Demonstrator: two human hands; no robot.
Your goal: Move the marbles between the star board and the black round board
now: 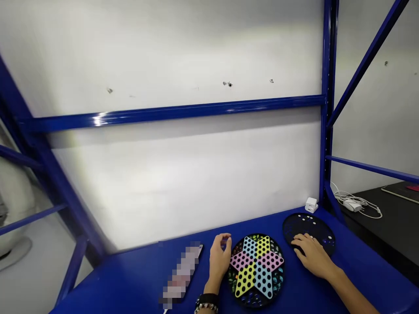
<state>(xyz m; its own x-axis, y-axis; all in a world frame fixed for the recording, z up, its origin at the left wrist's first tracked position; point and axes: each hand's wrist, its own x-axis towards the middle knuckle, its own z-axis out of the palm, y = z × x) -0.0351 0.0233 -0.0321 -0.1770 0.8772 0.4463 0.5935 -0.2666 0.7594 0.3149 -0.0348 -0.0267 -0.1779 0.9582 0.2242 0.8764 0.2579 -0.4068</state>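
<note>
Flanking one round game board at the lower centre of the frame are two bare hands. The left hand stands just beside the board's left edge, its fingers loosely curled with the thumb apart from them; two bands circle its wrist. The right hand reaches over one black round tray at the lower right, fingers slightly spread; whether they pinch anything I cannot tell. At least five small white pieces lie in that tray. The board's single star has six points: two blue, two yellow, two pink. One blue table carries all this, plus one phone, its screen pixelated, left of the left hand, and two white adapters beyond the tray.
</note>
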